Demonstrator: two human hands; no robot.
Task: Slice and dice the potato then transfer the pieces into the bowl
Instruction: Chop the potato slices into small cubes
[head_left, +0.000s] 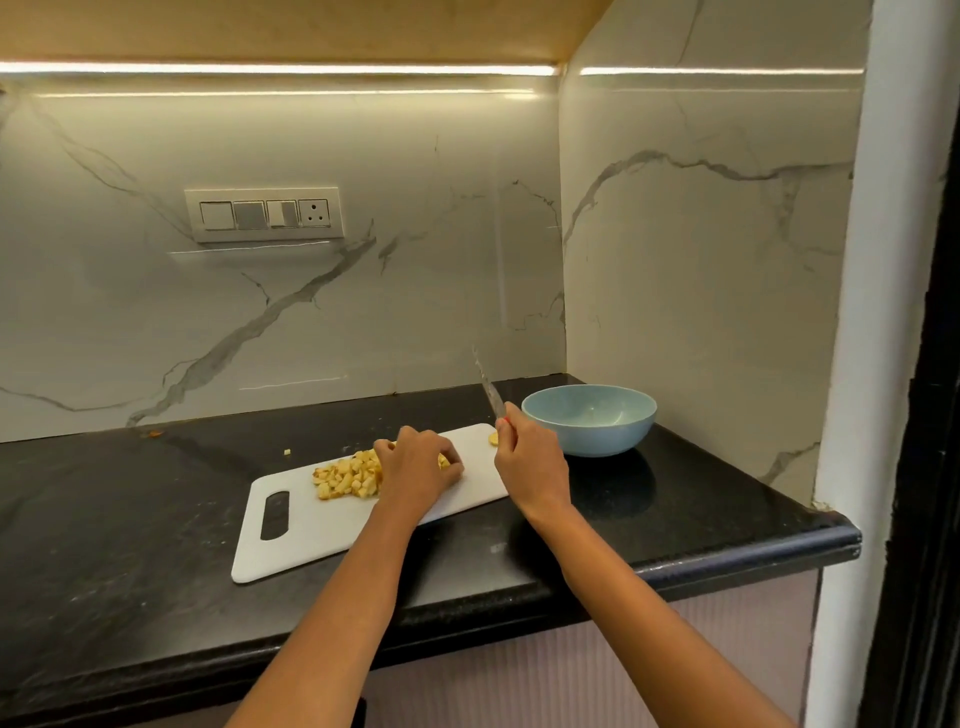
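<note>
A heap of small yellow diced potato cubes (347, 480) with brown skin edges, in the middle of the flat white plastic cutting board (311, 525). One more piece of yellow potato (444, 461) just peeking out by the fingers of the left hand (418, 467). A small yellow slice (493, 440) alone near the far right corner of the board, apart from the heap.

Left hand down on the board, right beside the heap — fingers curled over the potato piece under them, holding it in place. Most of that piece hidden under the hand.

Right hand (527, 460) up above the right end of the board, fingers wrapped tight around the handle of a thin silver knife (488, 387). Blade lifted up and tilted back to the left, tip in the air, not touching the board. Handle hidden inside the fist.

Round pale blue bowl (589, 434) on the counter just to the right of the board, close to the right hand. No potato to be seen inside it.

Board with a dark slot handle at its left end, lying slanted on the shiny black stone counter (130, 519). One tiny pale scrap (286, 452) on the counter behind the board. White marble wall behind — with a white switch panel (265, 214) up on it.
</note>
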